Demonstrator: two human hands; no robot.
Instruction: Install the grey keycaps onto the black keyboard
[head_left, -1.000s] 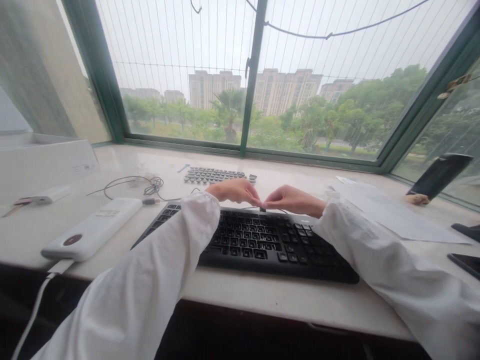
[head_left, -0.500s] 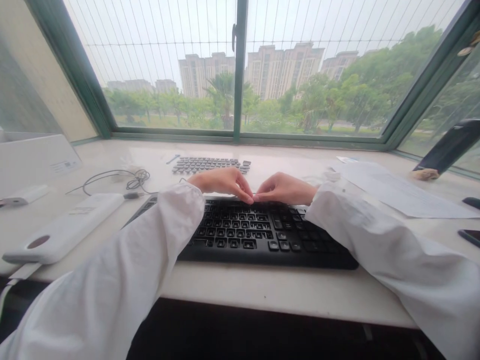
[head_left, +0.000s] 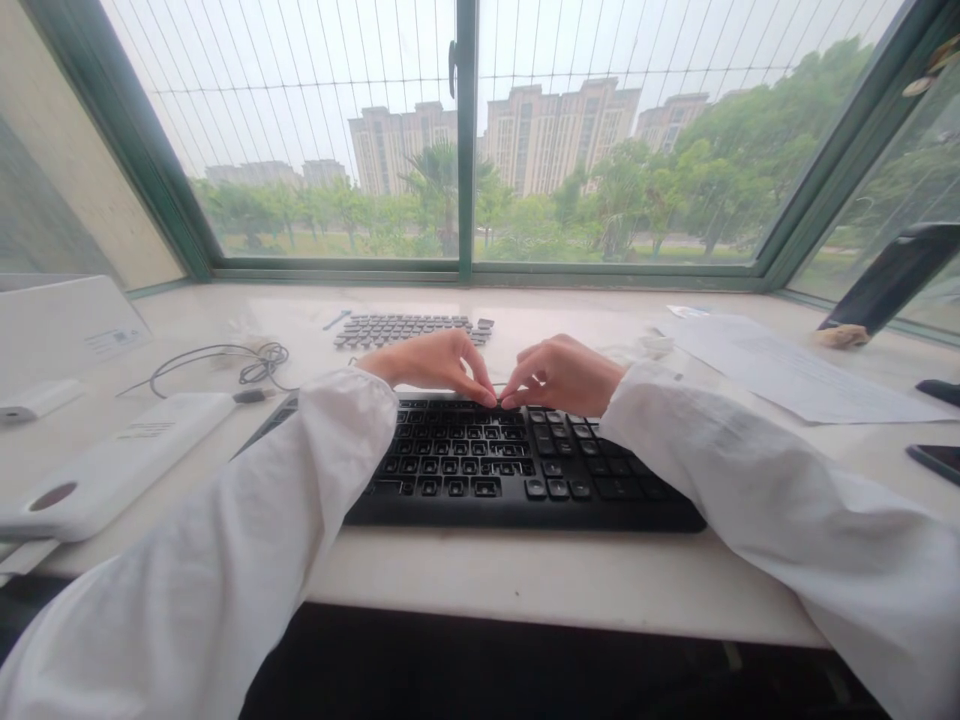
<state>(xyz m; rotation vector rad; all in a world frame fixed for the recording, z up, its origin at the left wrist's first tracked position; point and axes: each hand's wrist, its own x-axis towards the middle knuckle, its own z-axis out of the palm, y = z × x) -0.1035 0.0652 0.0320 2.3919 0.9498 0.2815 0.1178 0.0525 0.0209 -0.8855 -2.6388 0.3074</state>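
L hand (head_left: 431,360) & R hand (head_left: 564,374) meet at fingertips over blk kbd (head_left: 525,512), can't tell if gripping; wht box (head_left: 56,325) on desk (head_left: 555,575), far L, contents hidden.

Green-framed window (head_left: 466,150) behind white counter (head_left: 570,580)

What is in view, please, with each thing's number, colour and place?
window: one, green-framed, behind
buildings: several, beige, outside
trees: many, green, outside
ledge: one, white, foreground
keyboard: one, black, centre
keycaps: many, dark, beyond the keyboard
tool: one, blue, left of keycaps
coiled cable: one, dark, left
power bank: one, white, front left
cord: one, white, front left
small device: one, white, far left
box: one, white, far left
paper: uncertain count, white, right
slab: one, dark, leaning, right
lump: one, tan, beside the slab
flat objects: two, dark, right edge
sleeves: two, white, foreground
left hand, right hand: two, bare, fingertips close together over keyboard
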